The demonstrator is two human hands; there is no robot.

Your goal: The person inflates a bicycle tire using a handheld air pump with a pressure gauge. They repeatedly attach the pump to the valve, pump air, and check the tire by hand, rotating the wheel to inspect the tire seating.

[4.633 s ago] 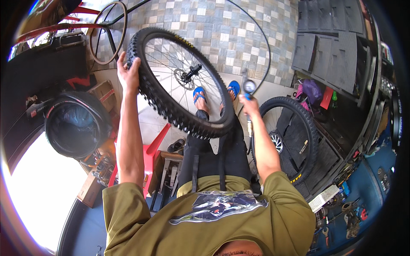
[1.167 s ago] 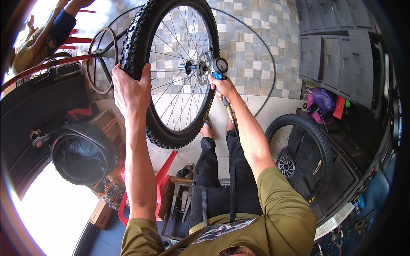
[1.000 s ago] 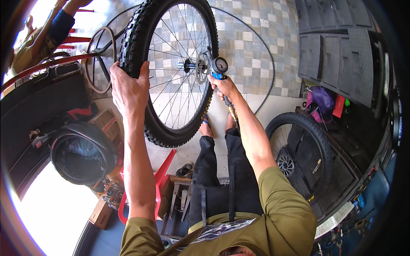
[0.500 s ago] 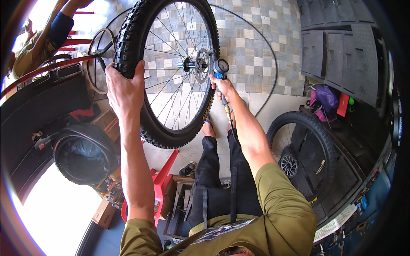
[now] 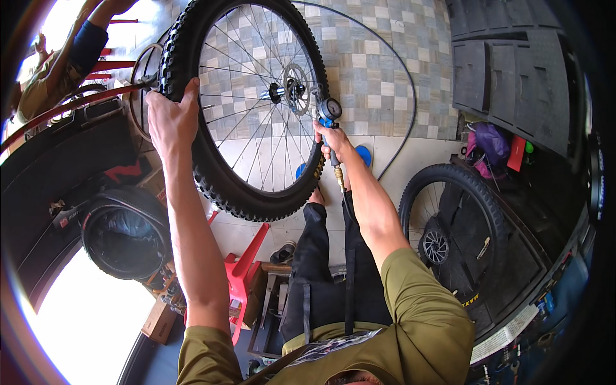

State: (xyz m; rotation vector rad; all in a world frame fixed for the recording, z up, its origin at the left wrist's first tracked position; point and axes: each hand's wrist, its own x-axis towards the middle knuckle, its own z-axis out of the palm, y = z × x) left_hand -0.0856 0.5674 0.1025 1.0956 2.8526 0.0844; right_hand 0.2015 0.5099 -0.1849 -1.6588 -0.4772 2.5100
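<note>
A bicycle wheel [image 5: 208, 172] with a knobby black tyre, thin spokes and a disc rotor is held up in front of me. My left hand [image 5: 173, 122] grips the tyre at its left side, thumb on the inner side and fingers hidden behind the tread. In my right hand [image 5: 333, 140] is a tyre inflator gun [image 5: 329, 114] with a round dial gauge and blue body, close to the tyre's right side. A brass fitting joins its lower end to a black air hose [image 5: 414, 96]. Whether its nozzle sits on the valve I cannot make out.
A second wheel [image 5: 410, 192] leans at the right beside dark panels [image 5: 513, 83] and a purple bag [image 5: 491, 144]. Spare tyres [image 5: 93, 240] stand at the left near a red plastic stool [image 5: 240, 276]. Another person [image 5: 58, 83] is at the far left.
The wheel has shifted left and tilted a little, with my left hand moving along with it. My right hand still holds the inflator gun, slightly lower. A blue sandal now shows beside my right forearm.
</note>
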